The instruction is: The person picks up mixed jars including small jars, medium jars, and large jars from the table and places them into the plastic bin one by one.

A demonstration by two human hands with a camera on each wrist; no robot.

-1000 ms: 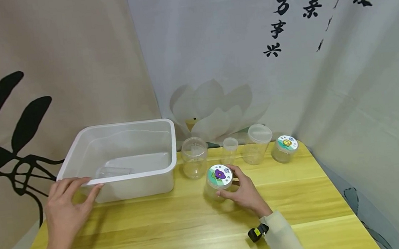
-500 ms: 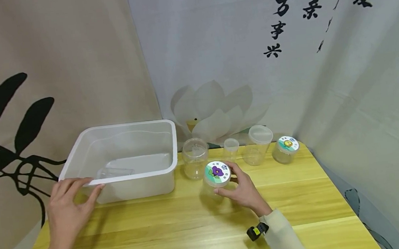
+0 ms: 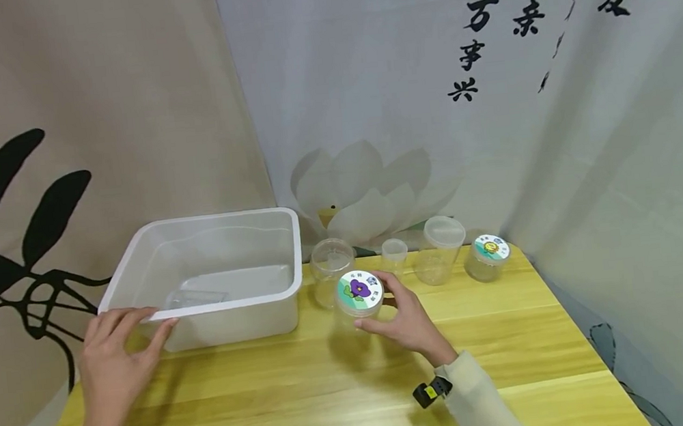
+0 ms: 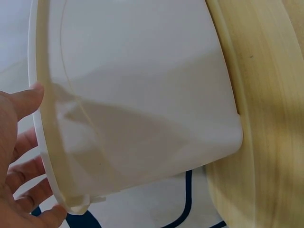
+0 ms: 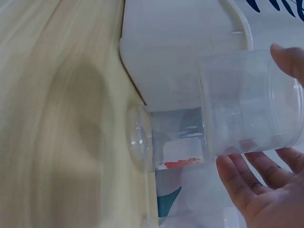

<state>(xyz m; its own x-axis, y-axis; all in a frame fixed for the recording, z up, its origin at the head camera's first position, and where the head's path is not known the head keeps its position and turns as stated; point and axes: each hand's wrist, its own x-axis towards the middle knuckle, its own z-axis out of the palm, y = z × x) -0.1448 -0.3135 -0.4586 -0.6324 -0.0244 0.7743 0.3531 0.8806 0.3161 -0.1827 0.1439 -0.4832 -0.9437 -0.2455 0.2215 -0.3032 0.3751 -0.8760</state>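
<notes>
My right hand (image 3: 408, 323) grips a clear plastic jar (image 3: 359, 289) near its lid, which carries a purple flower label. In the right wrist view that jar (image 5: 242, 104) hangs above the table, thumb on one side and fingers on the other. Behind it another clear jar (image 3: 331, 258) stands on the table, partly hidden. At the left, my left hand (image 3: 113, 379) holds the front rim of a white plastic tub (image 3: 228, 323). Its thumb lies outside the rim, the fingers over it. A clear container (image 3: 196, 296) lies on its side in the tub.
Along the table's back edge stand a small clear cup (image 3: 394, 254), a taller clear container (image 3: 440, 251) and a short jar (image 3: 487, 257) with a sunflower label. A printed cloth (image 3: 364, 67) hangs right behind the wooden table (image 3: 285, 397).
The right hand has raised the flower-lidded jar and carried it slightly left, in front of the standing clear jar. The left hand stays on the tub's rim.
</notes>
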